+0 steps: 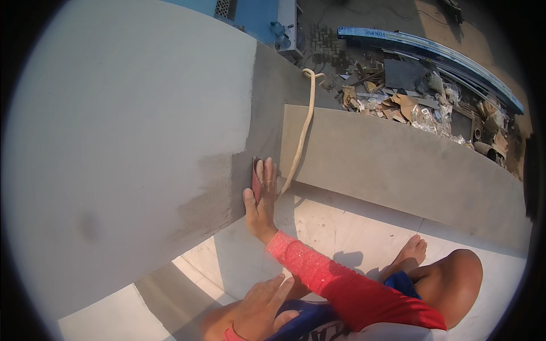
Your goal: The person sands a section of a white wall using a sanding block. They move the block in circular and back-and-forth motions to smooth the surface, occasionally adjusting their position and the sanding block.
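My right hand (261,207), in a red sleeve, presses a reddish piece of sandpaper (257,184) against the bare grey strip (242,176) of a wall. The thumb is spread to the left, with the fingers pointing up along the strip. Beside it, the wall's broad face (142,125) is coated pale grey-white, and a rough darker patch (207,196) shows near its edge. My left hand (264,304) is lower down over my blue shorts, its fingers apart and nothing visible in it.
A grey parapet (398,159) runs to the right, with a cream rope-like length (304,131) draped over it. Below, beyond it, lie a debris heap (421,102) and long blue-white packs (432,54). My bare foot (412,250) rests on a pale ledge (335,227).
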The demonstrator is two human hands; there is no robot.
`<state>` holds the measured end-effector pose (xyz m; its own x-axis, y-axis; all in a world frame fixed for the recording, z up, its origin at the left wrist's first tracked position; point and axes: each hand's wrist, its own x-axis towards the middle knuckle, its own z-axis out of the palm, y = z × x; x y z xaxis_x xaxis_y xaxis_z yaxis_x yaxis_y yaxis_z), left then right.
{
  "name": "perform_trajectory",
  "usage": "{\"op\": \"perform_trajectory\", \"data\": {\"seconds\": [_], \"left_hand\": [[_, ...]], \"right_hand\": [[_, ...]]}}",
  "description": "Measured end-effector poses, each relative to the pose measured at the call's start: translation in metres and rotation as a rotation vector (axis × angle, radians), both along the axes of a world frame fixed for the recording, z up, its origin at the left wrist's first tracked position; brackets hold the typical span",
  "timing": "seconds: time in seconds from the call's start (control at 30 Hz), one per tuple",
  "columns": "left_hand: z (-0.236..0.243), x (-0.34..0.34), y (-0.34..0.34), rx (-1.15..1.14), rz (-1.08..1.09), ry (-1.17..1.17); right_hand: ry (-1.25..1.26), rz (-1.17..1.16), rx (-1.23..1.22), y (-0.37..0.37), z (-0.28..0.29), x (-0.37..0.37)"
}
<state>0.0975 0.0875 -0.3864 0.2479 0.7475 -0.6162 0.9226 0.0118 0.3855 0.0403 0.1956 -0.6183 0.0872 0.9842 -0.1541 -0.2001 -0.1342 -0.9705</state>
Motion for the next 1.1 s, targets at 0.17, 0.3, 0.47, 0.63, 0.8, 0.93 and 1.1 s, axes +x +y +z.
{"op": "perform_trajectory", "data": {"seconds": [0.17,0.3,0.47,0.63,0.8,0.93,1.1], "left_hand": [[0.004,0.009,-0.01,-0.001,0.04,-0.172],[-0.005,-0.002,-0.012,-0.012,0.065,-0.212],[0.0,-0.012,-0.006,0.086,-0.012,-0.034],[0.002,-0.011,-0.022,0.077,0.109,-0.364],[0.01,-0.011,-0.026,0.069,0.237,-0.269],[0.007,-0.007,-0.012,0.13,0.102,-0.156],[0.023,0.005,-0.024,0.173,0.108,-0.215]], "right_hand": [[-0.02,-0.076,0.104,0.18,-0.024,0.072],[0.014,-0.047,0.035,0.11,-0.011,0.039],[-0.06,0.063,0.08,-0.001,-0.002,0.003],[-0.011,-0.155,0.136,0.252,-0.025,0.072],[0.02,-0.093,0.092,0.179,-0.009,0.043],[-0.08,-0.022,0.171,-0.003,0.012,0.001],[-0.09,-0.06,0.209,0.164,-0.009,0.05]]}}
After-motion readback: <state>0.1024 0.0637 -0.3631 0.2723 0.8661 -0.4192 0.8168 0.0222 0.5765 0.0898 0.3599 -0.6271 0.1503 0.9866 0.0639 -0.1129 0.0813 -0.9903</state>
